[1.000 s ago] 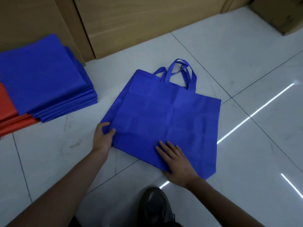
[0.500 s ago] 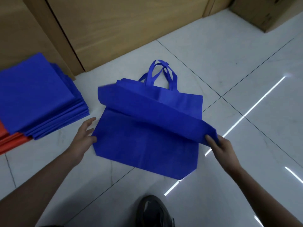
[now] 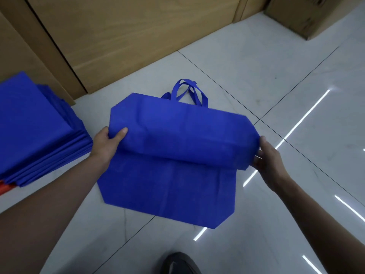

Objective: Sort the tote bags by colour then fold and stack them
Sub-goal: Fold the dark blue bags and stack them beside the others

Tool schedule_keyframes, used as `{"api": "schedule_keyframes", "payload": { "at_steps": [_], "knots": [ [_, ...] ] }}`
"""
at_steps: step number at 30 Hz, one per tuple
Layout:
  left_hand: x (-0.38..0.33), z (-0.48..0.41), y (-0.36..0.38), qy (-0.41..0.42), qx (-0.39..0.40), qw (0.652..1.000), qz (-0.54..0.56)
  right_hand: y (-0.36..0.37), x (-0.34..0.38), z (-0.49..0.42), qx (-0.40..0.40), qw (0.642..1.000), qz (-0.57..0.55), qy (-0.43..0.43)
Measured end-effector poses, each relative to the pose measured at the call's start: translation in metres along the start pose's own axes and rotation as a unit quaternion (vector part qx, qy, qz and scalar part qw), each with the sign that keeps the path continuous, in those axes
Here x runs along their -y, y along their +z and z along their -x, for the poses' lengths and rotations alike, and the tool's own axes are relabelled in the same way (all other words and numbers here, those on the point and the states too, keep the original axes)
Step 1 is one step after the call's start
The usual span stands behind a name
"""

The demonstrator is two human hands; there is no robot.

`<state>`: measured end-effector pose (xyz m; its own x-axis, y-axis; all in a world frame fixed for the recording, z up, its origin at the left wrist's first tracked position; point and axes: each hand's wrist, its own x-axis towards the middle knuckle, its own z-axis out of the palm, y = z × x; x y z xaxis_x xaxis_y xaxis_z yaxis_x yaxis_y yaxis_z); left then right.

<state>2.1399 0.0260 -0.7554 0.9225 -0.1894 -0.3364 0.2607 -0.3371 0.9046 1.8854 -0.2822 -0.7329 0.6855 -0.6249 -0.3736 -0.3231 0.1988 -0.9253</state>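
- Hands first: our left hand (image 3: 107, 144) pinches the left end of the raised fold, thumb on top and fingers tucked under. Our right hand (image 3: 268, 157) is curled round the right end, so neither is free.
- The blue tote bag (image 3: 173, 186) sits on the floor (image 3: 256, 76) right in front of us. Its near half lies flat, and the other layer is doubled over it in a soft roll between the hands. The handles (image 3: 187, 91) poke out at the far edge.
- We reckon we're mid-fold on this one. Sorting looks well along too: there's a stack of folded blue bags (image 3: 35, 125) off to the left, with a sliver of red bags (image 3: 5, 188) under it.
- To do it well, we'd move both ends together so the crease runs straight across, not skewed.
- We'd line up the clipped corners of the top layer with those of the bottom one before letting go.
- The fabric looks light and springy, so it'll probably puff back up. We'd press the crease flat with a palm.
- We'd tuck the handles in, or they'll make the stack lumpy.
- Last, we'd match the folded size to the stack so it sits square on top.
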Motion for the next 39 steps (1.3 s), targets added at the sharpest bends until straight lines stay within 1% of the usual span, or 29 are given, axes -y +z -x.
{"api": "schedule_keyframes", "payload": {
  "at_steps": [1, 2, 3, 6, 7, 8, 10, 11, 13, 15, 18, 19, 20, 22, 23, 24, 25, 26, 27, 29, 30, 32, 33, 34, 35, 36, 37, 38, 39],
  "knots": [
    [0.005, -0.001, 0.000, 0.006, -0.015, 1.000, -0.013, 0.000, -0.006, 0.000, 0.019, 0.999, -0.020, 0.017],
    [0.009, 0.000, -0.001, 0.010, -0.021, 0.999, -0.032, 0.001, -0.013, 0.001, 0.030, 0.999, -0.009, 0.029],
    [0.013, 0.000, -0.001, 0.009, -0.020, 0.998, -0.056, 0.004, -0.019, 0.002, 0.024, 0.999, 0.021, 0.036],
    [0.022, 0.002, 0.000, -0.014, -0.008, 0.985, -0.173, 0.016, -0.032, -0.002, -0.078, 0.987, 0.134, 0.044],
    [0.024, 0.004, 0.001, -0.027, -0.011, 0.970, -0.241, 0.020, -0.035, -0.006, -0.105, 0.977, 0.174, 0.061],
    [0.025, 0.007, 0.004, -0.039, -0.018, 0.947, -0.320, 0.023, -0.038, -0.009, -0.118, 0.966, 0.214, 0.085],
    [0.024, 0.015, 0.011, -0.049, -0.039, 0.887, -0.458, 0.029, -0.043, -0.013, -0.120, 0.941, 0.288, 0.131],
    [0.023, 0.020, 0.016, -0.048, -0.045, 0.864, -0.500, 0.031, -0.045, -0.014, -0.116, 0.928, 0.323, 0.145],
    [0.023, 0.030, 0.023, -0.052, -0.040, 0.833, -0.549, 0.032, -0.047, -0.013, -0.113, 0.903, 0.383, 0.159],
    [0.027, 0.039, 0.028, -0.063, -0.032, 0.816, -0.574, 0.027, -0.050, -0.010, -0.105, 0.885, 0.420, 0.169],
    [0.038, 0.052, 0.031, -0.052, -0.052, 0.806, -0.587, 0.024, -0.054, -0.005, -0.090, 0.880, 0.438, 0.161],
    [0.042, 0.054, 0.031, -0.037, -0.067, 0.814, -0.575, 0.023, -0.055, -0.002, -0.090, 0.887, 0.430, 0.141],
    [0.046, 0.054, 0.029, -0.024, -0.084, 0.832, -0.547, 0.023, -0.056, 0.000, -0.095, 0.901, 0.407, 0.112],
    [0.049, 0.051, 0.023, -0.014, -0.112, 0.886, -0.450, 0.021, -0.056, 0.005, -0.106, 0.929, 0.349, 0.055],
    [0.048, 0.051, 0.018, -0.004, -0.125, 0.905, -0.406, 0.020, -0.056, 0.008, -0.108, 0.936, 0.333, 0.040],
    [0.048, 0.051, 0.013, 0.019, -0.139, 0.908, -0.395, 0.019, -0.058, 0.010, -0.107, 0.936, 0.332, 0.034],
    [0.047, 0.052, 0.010, 0.061, -0.152, 0.895, -0.414, 0.019, -0.061, 0.011, -0.106, 0.933, 0.341, 0.036],
    [0.046, 0.053, 0.010, 0.115, -0.153, 0.874, -0.447, 0.020, -0.064, 0.011, -0.107, 0.928, 0.353, 0.048],
    [0.044, 0.054, 0.013, 0.179, -0.138, 0.849, -0.478, 0.022, -0.066, 0.010, -0.112, 0.924, 0.360, 0.064],
    [0.042, 0.053, 0.028, 0.299, -0.071, 0.799, -0.516, 0.028, -0.068, 0.010, -0.136, 0.915, 0.368, 0.090],
    [0.040, 0.053, 0.039, 0.327, -0.018, 0.785, -0.525, 0.031, -0.069, 0.011, -0.153, 0.911, 0.370, 0.098],
    [0.037, 0.051, 0.063, 0.294, 0.086, 0.783, -0.541, 0.042, -0.069, 0.017, -0.212, 0.888, 0.397, 0.094],
    [0.037, 0.048, 0.072, 0.261, 0.119, 0.780, -0.556, 0.048, -0.071, 0.019, -0.241, 0.863, 0.440, 0.062],
    [0.041, 0.045, 0.080, 0.235, 0.138, 0.769, -0.578, 0.053, -0.073, 0.021, -0.251, 0.831, 0.497, -0.007],
    [0.046, 0.041, 0.086, 0.223, 0.146, 0.757, -0.597, 0.059, -0.076, 0.022, -0.224, 0.801, 0.547, -0.096],
    [0.052, 0.038, 0.089, 0.219, 0.149, 0.751, -0.605, 0.066, -0.078, 0.021, -0.171, 0.776, 0.580, -0.181],
    [0.057, 0.036, 0.089, 0.222, 0.149, 0.752, -0.603, 0.075, -0.079, 0.020, -0.099, 0.759, 0.598, -0.236],
    [0.062, 0.033, 0.089, 0.233, 0.144, 0.755, -0.595, 0.086, -0.081, 0.018, -0.026, 0.749, 0.606, -0.266],
    [0.066, 0.032, 0.089, 0.248, 0.133, 0.761, -0.585, 0.097, -0.084, 0.015, 0.037, 0.741, 0.612, -0.273]
  ]
}}
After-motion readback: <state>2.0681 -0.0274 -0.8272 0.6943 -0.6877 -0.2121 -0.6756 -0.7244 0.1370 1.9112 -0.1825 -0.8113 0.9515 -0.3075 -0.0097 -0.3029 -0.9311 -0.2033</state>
